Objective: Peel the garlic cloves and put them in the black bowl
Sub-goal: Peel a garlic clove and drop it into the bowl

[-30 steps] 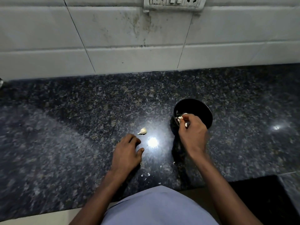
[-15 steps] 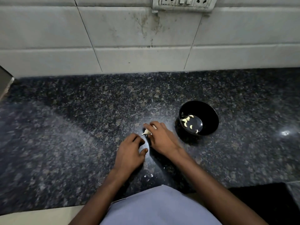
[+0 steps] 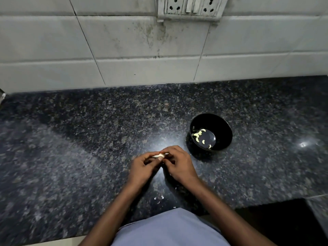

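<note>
Between the fingertips of both hands, just above the dark speckled table (image 3: pixel 88 157), a single garlic clove (image 3: pixel 159 155) is pinched at the start of its peeling. The left hand (image 3: pixel 142 167) holds one end with its fingers curled in, the right hand (image 3: pixel 177 165) closes on the other end from the opposite side, and the two grips meet over the clove, so that only a pale sliver of it shows between them. The clove lies roughly level, its long axis running side to side from one grip to the other; which end is the tip cannot be told, as the fingers cover both. Whether any skin has come away yet is also too small to tell.

Back from the grip, toward the person's body, a few white flecks of peel (image 3: pixel 158 199) lie scattered on the table. Off to the right of the grip and a little farther out, well apart from the hands, the black bowl (image 3: pixel 224 134) stands upright with several peeled cloves (image 3: pixel 198 134) lying loose on its floor, most gathered on the side nearest the hands.

By this evidence the work appears well along: several cloves are done and in the bowl, and no other unpeeled clove is visible on the table. What seems left is to strip this clove and carry it across to the bowl.
</note>
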